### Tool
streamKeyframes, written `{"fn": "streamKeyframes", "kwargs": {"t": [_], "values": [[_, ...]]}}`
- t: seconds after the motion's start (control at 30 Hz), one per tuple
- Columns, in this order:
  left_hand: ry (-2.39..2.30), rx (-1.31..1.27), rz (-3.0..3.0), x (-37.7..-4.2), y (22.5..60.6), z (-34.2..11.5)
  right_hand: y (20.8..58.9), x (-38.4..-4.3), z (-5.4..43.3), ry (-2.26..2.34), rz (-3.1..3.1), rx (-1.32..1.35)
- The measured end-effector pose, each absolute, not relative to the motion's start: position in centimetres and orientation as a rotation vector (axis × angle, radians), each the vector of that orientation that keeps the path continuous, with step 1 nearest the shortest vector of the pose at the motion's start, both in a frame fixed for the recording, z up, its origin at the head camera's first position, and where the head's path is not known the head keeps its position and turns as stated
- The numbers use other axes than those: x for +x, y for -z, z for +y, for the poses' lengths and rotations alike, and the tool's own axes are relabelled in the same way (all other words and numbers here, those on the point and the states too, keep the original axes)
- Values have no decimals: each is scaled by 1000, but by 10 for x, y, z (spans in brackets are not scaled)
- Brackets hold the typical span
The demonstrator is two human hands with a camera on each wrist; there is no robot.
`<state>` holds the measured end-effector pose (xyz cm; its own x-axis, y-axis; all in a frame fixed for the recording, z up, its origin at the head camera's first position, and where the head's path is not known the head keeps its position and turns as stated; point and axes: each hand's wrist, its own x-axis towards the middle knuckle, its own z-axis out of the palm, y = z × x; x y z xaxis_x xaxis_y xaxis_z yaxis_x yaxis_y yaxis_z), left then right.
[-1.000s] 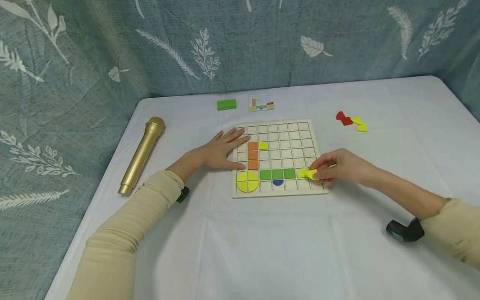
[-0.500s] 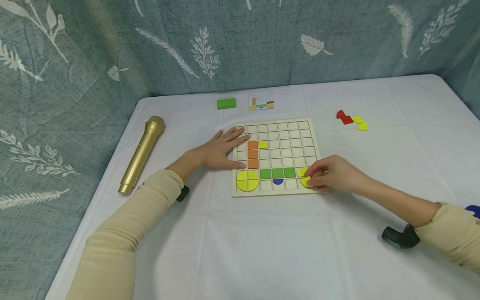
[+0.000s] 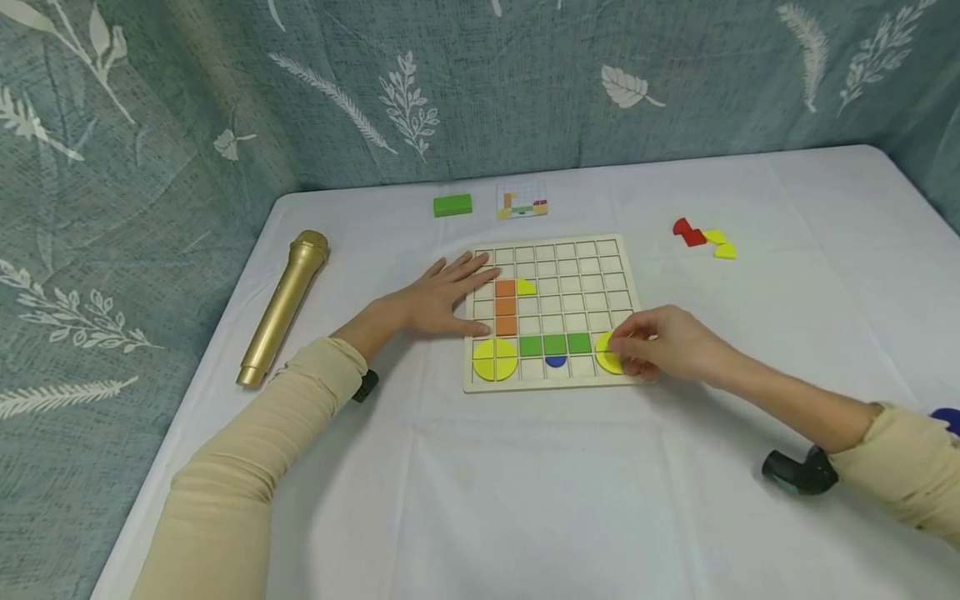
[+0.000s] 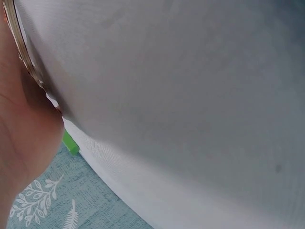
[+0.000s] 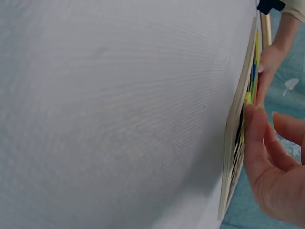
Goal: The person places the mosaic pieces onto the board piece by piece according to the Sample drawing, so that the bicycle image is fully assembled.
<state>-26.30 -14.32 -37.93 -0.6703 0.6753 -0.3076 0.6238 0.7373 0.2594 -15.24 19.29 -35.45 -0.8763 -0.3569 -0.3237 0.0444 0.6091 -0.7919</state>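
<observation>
A pale wooden grid board [image 3: 588,287] lies on the white cloth in the head view. My left hand [image 3: 442,302] rests spread on its left edge. At the board's lower right corner, my right hand [image 3: 671,343] touches yellow quarter-circle pieces [image 3: 604,357], partly hidden by its fingertips. In the right wrist view, the thumb and a finger of the right hand [image 5: 279,167] stand apart, one tip against the board. The grid also holds orange squares [image 3: 506,307], green squares [image 3: 554,344], a blue half-round [image 3: 556,362] and a yellow circle [image 3: 495,360].
Loose red pieces [image 3: 692,236] and yellow pieces [image 3: 724,251] lie right of the board. Behind it are a green block [image 3: 452,205] and a pattern card [image 3: 517,202]. A gold microphone [image 3: 285,308] lies at left. Something blue [image 3: 947,419] shows beside the right sleeve.
The yellow quarter piece pinched in my right hand has gone down into the board's lower right corner beside the other yellow, and the fingers have loosened. My left hand has stayed put.
</observation>
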Motion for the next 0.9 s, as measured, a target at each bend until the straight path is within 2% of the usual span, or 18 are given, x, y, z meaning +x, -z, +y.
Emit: {"fn": "streamKeyframes", "kwargs": {"t": [0.17, 0.47, 0.67, 0.9], "values": [[-187, 998, 2556, -264, 380, -143, 349, -151, 193, 1221, 2298, -222], [-196, 1006, 2563, -263, 379, -144, 346, -149, 195, 1212, 2151, -376], [-207, 1019, 2553, -263, 380, -145, 349, -161, 206, 1243, 2064, -323], [-191, 1006, 2555, -263, 381, -144, 353, -183, 241, 1439, 1973, -195]]}}
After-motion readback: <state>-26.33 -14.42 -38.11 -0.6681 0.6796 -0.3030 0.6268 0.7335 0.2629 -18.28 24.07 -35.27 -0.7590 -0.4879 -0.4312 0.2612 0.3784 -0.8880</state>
